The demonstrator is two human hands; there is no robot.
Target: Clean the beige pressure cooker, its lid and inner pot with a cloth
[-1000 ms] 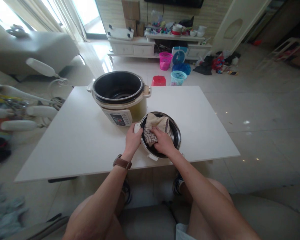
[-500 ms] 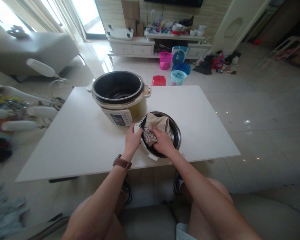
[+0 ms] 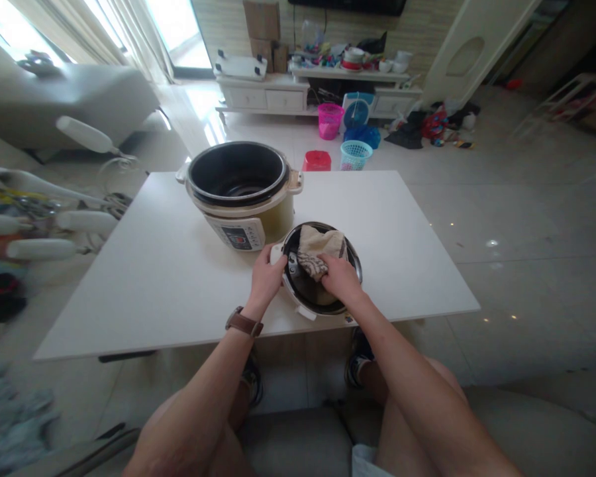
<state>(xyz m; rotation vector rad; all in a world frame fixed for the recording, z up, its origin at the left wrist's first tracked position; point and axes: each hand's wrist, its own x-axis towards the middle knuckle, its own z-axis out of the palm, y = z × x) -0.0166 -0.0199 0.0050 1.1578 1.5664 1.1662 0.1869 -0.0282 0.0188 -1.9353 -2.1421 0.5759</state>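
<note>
A round pressure cooker lid (image 3: 308,289) lies with its dark inner side up near the front edge of the table. My left hand (image 3: 268,273) grips the lid's rim at its left side, thumb on top. In my right hand (image 3: 342,277) is a beige patterned cloth (image 3: 322,242), pressed against the inside of the lid. The fingers are closed on it, and part of the cloth spreads out beyond them. Behind and to the left stands the electric pressure cooker (image 3: 273,222), lidless, with its dark inner pot (image 3: 238,175) showing and its control panel facing me.
Both cooker and lid rest on a white table (image 3: 169,291). Past its far edge, on the floor, are a red stool (image 3: 317,160), a light blue basket (image 3: 355,154) and a pink basket (image 3: 330,120). A cluttered white TV cabinet (image 3: 258,97) stands at the wall.
My right hand has moved the cloth rightward across the lid, uncovering more of the lid's left inner side. My left hand keeps its hold on the rim.
</note>
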